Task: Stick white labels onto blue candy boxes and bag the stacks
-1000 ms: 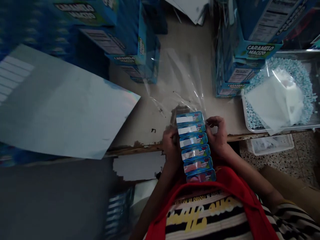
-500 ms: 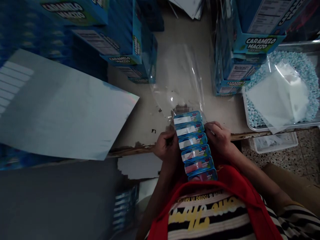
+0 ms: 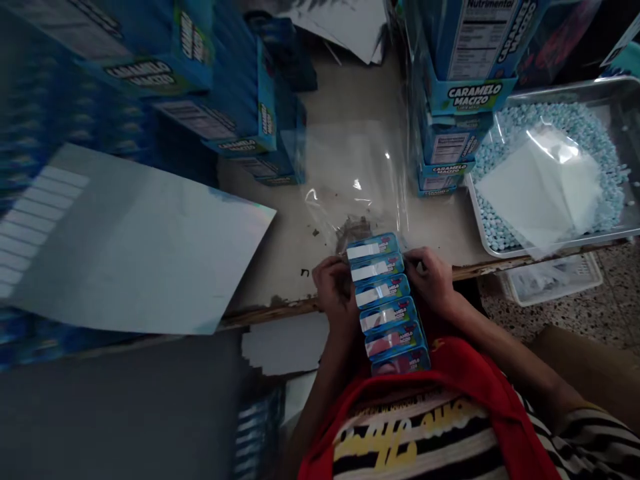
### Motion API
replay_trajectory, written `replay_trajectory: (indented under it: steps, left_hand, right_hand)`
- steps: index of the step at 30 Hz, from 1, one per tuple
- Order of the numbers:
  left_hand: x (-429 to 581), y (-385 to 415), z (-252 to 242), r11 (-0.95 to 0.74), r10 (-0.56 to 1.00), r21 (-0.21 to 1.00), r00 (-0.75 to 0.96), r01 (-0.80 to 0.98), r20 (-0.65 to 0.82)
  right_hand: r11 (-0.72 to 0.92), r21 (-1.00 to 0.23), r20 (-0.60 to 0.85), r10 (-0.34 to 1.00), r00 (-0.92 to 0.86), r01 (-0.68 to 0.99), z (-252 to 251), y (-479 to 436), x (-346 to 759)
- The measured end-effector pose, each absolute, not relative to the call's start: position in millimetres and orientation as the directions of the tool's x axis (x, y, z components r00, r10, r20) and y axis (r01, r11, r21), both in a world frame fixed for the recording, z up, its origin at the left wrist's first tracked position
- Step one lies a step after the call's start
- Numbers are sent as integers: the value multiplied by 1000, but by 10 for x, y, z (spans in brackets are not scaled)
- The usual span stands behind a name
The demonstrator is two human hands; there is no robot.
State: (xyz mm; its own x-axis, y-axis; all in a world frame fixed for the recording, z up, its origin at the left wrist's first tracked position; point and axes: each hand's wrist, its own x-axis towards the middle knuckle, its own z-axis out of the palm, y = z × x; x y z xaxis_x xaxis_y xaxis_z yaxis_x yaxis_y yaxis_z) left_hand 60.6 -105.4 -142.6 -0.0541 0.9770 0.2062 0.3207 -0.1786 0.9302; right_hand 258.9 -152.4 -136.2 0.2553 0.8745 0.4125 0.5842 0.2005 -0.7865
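Note:
A row of several blue candy boxes (image 3: 383, 295) lies between my hands, running from the table edge toward my red apron. A clear plastic bag (image 3: 357, 173) stretches over the table from the far end of the row, its mouth toward the boxes. My left hand (image 3: 334, 287) is closed at the left side of the far boxes, its fingers seeming to pinch the bag's edge. On the opposite side my right hand (image 3: 431, 277) is closed, thumb and forefinger pinched at the bag's other edge. The film between the fingertips is hard to see.
Stacks of blue cartons marked Caramelo Macizo stand left (image 3: 240, 127) and right (image 3: 450, 133). A clear tray (image 3: 483, 223) holds pale blue candies, with a plastic-wrapped white sheet (image 3: 540, 187) on top. A large grey-white sheet (image 3: 145, 247) covers the left side. A white basket (image 3: 553, 280) sits below.
The camera view has shifted, so most things sit slightly lower and the right-hand things farther left. My hands stay at both sides of the row, with the left fingers slightly rearranged.

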Motion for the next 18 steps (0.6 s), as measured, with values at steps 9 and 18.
replay_trajectory:
  steps: [9, 18]
  left_hand:
    - [677, -1065, -1031, 157, 985, 977, 48, 145, -165]
    - [661, -1048, -1096, 111, 993, 927, 4, 359, -120]
  right_hand:
    - [32, -736, 221, 956, 196, 676, -1332, -1566, 2602]
    - [-40, -589, 162, 973, 166, 807, -1346, -1528, 2635]
